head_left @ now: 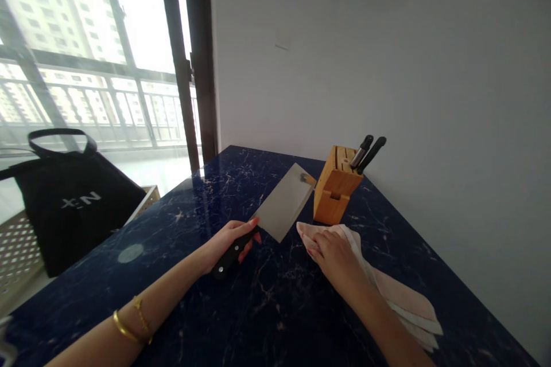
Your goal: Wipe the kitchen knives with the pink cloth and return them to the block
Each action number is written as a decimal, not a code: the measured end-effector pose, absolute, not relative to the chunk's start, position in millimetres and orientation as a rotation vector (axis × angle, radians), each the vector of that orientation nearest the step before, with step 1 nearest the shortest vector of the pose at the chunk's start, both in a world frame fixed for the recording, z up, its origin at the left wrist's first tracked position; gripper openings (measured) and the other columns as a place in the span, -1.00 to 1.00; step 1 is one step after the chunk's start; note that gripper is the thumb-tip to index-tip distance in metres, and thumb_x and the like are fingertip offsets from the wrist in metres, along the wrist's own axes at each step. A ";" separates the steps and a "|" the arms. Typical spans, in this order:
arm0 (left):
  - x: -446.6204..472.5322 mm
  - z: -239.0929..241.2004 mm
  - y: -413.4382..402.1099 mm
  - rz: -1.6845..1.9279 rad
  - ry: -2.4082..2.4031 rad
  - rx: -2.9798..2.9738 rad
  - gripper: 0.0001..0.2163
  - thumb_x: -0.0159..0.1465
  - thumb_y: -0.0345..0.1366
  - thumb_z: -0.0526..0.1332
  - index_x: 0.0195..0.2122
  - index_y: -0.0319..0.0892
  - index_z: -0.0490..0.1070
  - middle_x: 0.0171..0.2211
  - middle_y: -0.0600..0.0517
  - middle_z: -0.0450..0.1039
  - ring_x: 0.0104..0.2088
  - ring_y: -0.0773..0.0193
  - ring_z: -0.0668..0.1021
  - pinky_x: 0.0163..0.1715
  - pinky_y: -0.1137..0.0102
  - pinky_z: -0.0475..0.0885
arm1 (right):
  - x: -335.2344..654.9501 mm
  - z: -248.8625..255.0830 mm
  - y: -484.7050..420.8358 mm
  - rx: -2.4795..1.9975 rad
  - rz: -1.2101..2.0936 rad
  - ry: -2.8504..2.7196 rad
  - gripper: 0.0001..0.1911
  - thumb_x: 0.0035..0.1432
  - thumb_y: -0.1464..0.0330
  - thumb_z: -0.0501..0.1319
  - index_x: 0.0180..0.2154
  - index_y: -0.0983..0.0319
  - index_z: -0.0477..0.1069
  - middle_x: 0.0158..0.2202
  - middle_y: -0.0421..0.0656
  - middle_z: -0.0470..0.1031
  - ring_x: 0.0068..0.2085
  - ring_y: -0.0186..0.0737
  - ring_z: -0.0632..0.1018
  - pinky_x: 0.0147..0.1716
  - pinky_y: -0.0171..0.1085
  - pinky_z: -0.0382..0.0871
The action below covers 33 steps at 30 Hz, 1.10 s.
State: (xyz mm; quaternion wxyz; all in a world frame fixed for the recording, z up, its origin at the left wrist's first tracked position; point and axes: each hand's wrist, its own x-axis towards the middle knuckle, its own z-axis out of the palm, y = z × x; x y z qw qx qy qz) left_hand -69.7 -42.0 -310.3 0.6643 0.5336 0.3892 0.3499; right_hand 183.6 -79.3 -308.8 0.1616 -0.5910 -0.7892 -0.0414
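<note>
Cleaver [275, 206]: one, broad pale blade, black riveted handle; located above the middle of the bench [267, 309], blade slanting away toward the knife block. Whether blade and bench touched could not be told.

Left hand [236, 239]: closed around the cleaver's handle, thumb along its upper side near the blade.

Right hand [333, 249]: closed on a fold of the cloth, fingers bunched, just in front of the block.

Cloth [407, 298]: one, pale pink, light-banded; near end under the right hand's fingers, remainder trailing along the bench beside the right forearm.

Knife block [331, 183]: one, wooden, upright, slots on top; two dark handles [373, 153] stood in it.

Brownish patch [307, 179]: at the blade's far corner; marking, reflection or separate object, undetermined.

Stage, as judged: cleaver out of the block and in hand, cloth taken up; cloth and blade stood apart. Cleaver not in a slot, cloth not laid down. Any finished work on the blade could not be read.

Surroundings: bench, dark blue, veined; black bag [77, 206] with pale lettering, beside the bench's left edge; plain wall behind.
</note>
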 end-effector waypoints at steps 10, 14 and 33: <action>-44.8 -312.7 -59.7 1.024 0.764 0.985 -0.62 0.15 -0.01 0.12 -0.38 -0.28 0.45 -0.62 0.06 0.36 -0.63 0.39 0.42 -0.58 0.51 0.33 | 155.4 -302.2 -88.7 -1.507 0.200 -2.104 -0.84 0.09 0.41 0.07 -0.52 0.22 0.32 -0.44 -0.18 0.42 -0.33 -0.24 0.40 -0.30 -0.28 0.19; -41.3 -310.5 -63.5 1.040 0.758 0.982 -0.66 0.15 -0.05 0.16 -0.32 -0.27 0.49 -0.46 -0.05 0.49 -0.42 0.32 0.49 -0.41 0.51 0.35 | 144.6 -305.4 -90.0 -1.420 0.341 -2.006 -0.85 0.13 0.37 0.04 -0.43 0.21 0.34 -0.39 -0.15 0.42 -0.30 -0.23 0.41 -0.28 -0.26 0.23; -36.1 -309.2 -70.2 0.974 0.653 0.980 -0.74 0.14 -0.15 0.21 -0.24 -0.22 0.45 -0.36 -0.01 0.51 -0.31 0.26 0.51 -0.23 0.42 0.35 | 129.9 -304.2 -102.1 -1.285 0.676 -1.873 -0.72 0.09 0.17 0.13 -0.22 0.19 0.39 -0.21 -0.14 0.43 -0.15 -0.19 0.42 -0.13 -0.22 0.26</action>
